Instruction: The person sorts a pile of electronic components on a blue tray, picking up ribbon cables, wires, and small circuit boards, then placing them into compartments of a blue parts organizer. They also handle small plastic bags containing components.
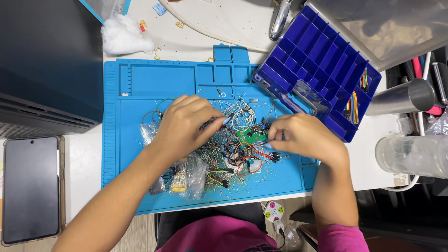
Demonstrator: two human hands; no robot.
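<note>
Both hands are down over the blue work mat point(140, 93), right in the thick of a tangle of jumper wires point(242, 158) and loose metal-legged parts scattered across its middle. The left hand point(184, 123) lies knuckles up, fingers curled and drawn together, thumb and forefinger pinching near something small at their tips, though what exactly sits between them cannot be made out. The right hand point(305, 137) comes in from the other side, fingers bunched and bent toward the small green circuit board point(254, 133), which lies on the mat between the two hands, touching or just beside the right fingertips; whether they actually grip it cannot be told. Clear plastic bags point(191, 175) with small parts lie under the left wrist. Up and to the right, an open dark-blue compartment box point(317, 56) sits on the mat's corner, a few coloured wires in its right-hand cells. A phone point(30, 186) rests face up at far left, a tuft of white cotton point(123, 39) above the mat, and a metal cup point(406, 95) lies on its side at far right.
</note>
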